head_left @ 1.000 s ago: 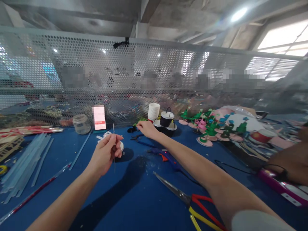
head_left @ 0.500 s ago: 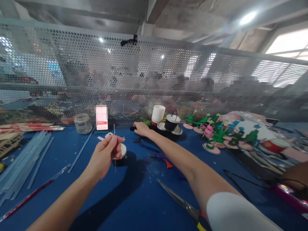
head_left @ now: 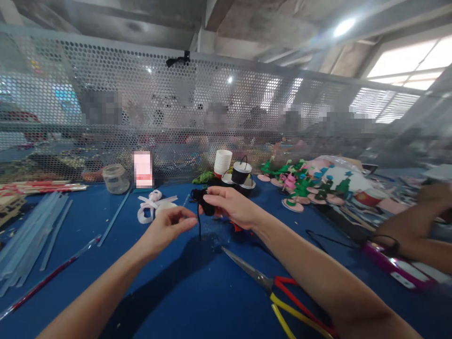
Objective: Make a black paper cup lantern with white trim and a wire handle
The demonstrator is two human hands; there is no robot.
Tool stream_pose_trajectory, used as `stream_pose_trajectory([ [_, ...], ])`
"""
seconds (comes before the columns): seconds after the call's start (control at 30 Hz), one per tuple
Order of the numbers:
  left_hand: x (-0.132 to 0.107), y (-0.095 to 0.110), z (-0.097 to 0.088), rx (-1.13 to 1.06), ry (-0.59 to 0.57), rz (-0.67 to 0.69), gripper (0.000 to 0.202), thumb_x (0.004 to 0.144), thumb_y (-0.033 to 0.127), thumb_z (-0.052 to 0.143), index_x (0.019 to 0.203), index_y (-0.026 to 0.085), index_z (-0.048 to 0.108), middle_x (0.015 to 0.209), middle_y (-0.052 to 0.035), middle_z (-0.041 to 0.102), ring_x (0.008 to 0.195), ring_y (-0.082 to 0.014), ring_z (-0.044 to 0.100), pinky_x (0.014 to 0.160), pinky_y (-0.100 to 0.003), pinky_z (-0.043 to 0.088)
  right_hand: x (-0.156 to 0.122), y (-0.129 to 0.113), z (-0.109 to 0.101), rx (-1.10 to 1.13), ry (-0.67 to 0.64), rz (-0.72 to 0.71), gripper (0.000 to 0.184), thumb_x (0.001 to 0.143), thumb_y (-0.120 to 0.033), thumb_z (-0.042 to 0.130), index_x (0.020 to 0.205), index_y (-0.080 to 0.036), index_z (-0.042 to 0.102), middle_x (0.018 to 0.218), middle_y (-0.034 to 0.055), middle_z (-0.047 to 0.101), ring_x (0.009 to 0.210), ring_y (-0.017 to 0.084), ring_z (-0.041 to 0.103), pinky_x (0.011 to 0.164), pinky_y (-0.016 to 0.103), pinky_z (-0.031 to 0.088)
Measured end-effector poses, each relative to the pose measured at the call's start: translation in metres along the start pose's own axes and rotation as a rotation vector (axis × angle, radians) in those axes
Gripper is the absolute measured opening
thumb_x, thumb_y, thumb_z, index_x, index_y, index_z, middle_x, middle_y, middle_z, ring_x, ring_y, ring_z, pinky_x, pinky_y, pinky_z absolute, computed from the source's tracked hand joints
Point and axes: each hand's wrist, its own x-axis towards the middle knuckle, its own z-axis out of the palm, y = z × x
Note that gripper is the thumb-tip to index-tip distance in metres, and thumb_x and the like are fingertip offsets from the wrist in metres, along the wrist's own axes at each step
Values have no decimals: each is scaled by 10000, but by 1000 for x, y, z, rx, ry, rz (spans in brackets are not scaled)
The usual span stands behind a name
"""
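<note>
My right hand grips a small bundle of black cord between thumb and fingers, above the blue tabletop. One end of the cord hangs straight down beside the tip of my left thumb. My left hand is half curled, thumb and fingertips close together. A faint silvery strand seems to stick up from its fingers, blurred. Behind that hand lie a pale pink ribbon bow and a white-topped round piece, partly covered.
Scissors with red and yellow handles lie in front of my right forearm. Farther back stand a stack of white cups, a small black bucket, a jar and a phone. Green craft pieces and another person's arm are at right.
My right hand has come back from the rear of the table with the black cord. My left hand has moved right and lower, uncovering the ribbon bow. The view has shifted slightly right.
</note>
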Motion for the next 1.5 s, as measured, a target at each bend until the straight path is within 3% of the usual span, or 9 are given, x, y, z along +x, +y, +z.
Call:
stream_pose_trajectory([
  [0.1,-5,1,7,0,-144,-56,251,669,362,594,608,132,513,463,80,346,424,-41,255,411,-188,174,-15,9,2,39,55,48,208,721,-352,552,707,-146,527,648,-12,590,494,51,416,442,188,257],
  [0.23,-5,-5,21,-41,52,24,233,647,319,617,626,150,459,528,71,400,479,-50,334,450,-179,255,-25,20,7,76,103,86,222,699,-360,566,744,-143,543,639,-16,570,481,50,406,431,184,258],
  [0.37,-3,-14,27,-81,35,70,222,608,279,629,668,152,456,572,58,451,538,-71,408,513,-198,326,-29,29,15,44,99,110,241,693,-345,552,817,-138,551,657,-24,531,484,52,412,443,188,300],
  [0.57,-2,-4,13,192,23,4,234,643,319,596,568,149,454,497,71,388,464,-54,321,444,-190,232,-25,44,11,-210,188,125,193,731,-247,501,868,-128,565,679,2,583,556,80,475,517,209,348],
  [0.7,-4,9,5,129,-6,-70,244,639,350,601,595,151,465,471,71,419,414,-42,310,403,-180,207,-26,51,8,-290,187,124,248,602,-107,606,849,-133,612,759,10,607,537,76,458,561,234,363],
  [0.8,-6,13,5,66,-8,-119,262,637,372,602,611,146,471,490,48,495,374,-30,301,368,-171,183,-32,45,10,-302,225,78,145,698,-191,554,819,-130,604,824,37,606,590,86,480,587,237,381],
  [1.03,-3,6,12,2,42,-119,260,635,361,607,598,149,461,497,41,519,351,-22,304,348,-161,193,-47,32,33,-124,12,108,114,737,-254,543,717,-142,552,594,-22,545,481,62,449,454,181,360],
  [1.3,-8,12,8,388,188,98,221,724,367,525,785,155,544,696,1,565,546,-103,501,491,-214,373,-48,39,37,-241,1,102,123,747,-203,529,638,-147,536,508,-50,484,475,64,424,461,184,328],
  [1.5,-13,4,28,376,-127,112,306,838,324,335,732,156,568,693,-13,582,646,-127,514,594,-230,392,-44,40,29,-157,10,95,108,734,-184,517,635,-144,534,523,-54,474,467,63,427,473,194,348],
])
